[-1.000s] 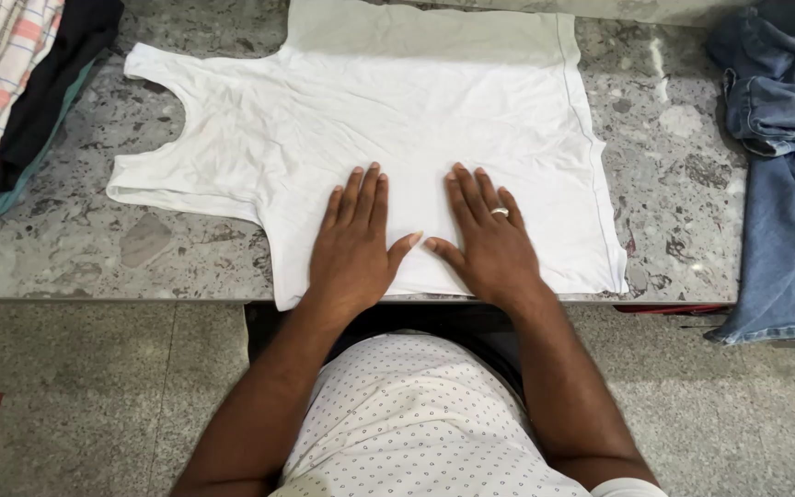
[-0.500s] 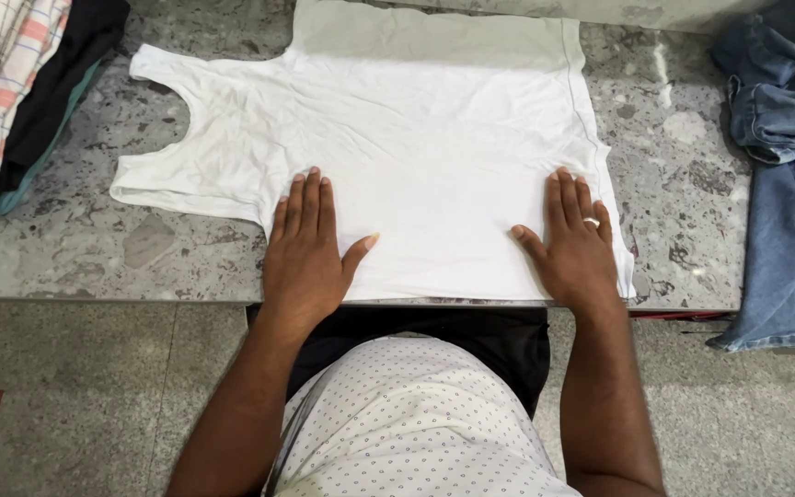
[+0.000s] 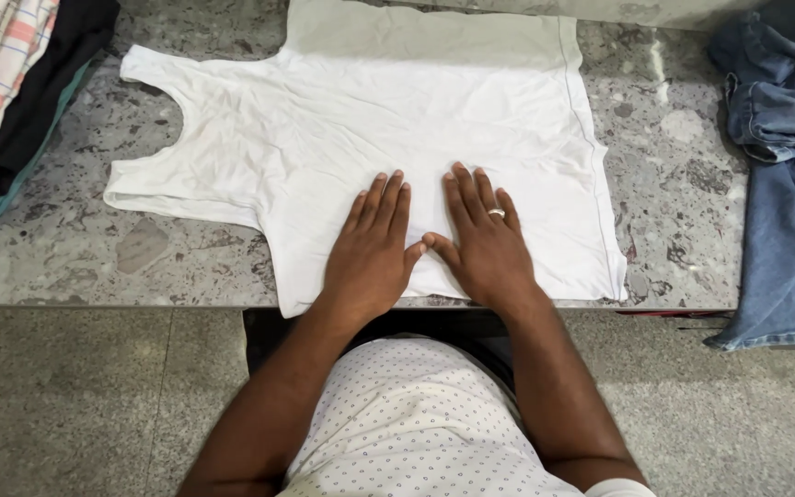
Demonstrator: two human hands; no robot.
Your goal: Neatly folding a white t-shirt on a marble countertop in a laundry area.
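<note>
A white sleeveless vest (image 3: 397, 120) lies spread flat on a speckled grey stone counter (image 3: 75, 258), its straps to the left and its hem to the right. My left hand (image 3: 372, 250) and my right hand (image 3: 485, 244) rest palm down, side by side, on the vest's near middle with thumbs almost touching. Both have fingers spread and hold nothing. A ring shows on my right hand.
A pile of blue jeans (image 3: 779, 156) lies at the right end and hangs over the counter's front edge. Folded checked and dark clothes (image 3: 6, 92) are stacked at the far left. The counter's front edge runs just below my hands.
Half a second ago my hands were apart near the vest's left and right sides. Both have slid back together to the middle of the near edge.
</note>
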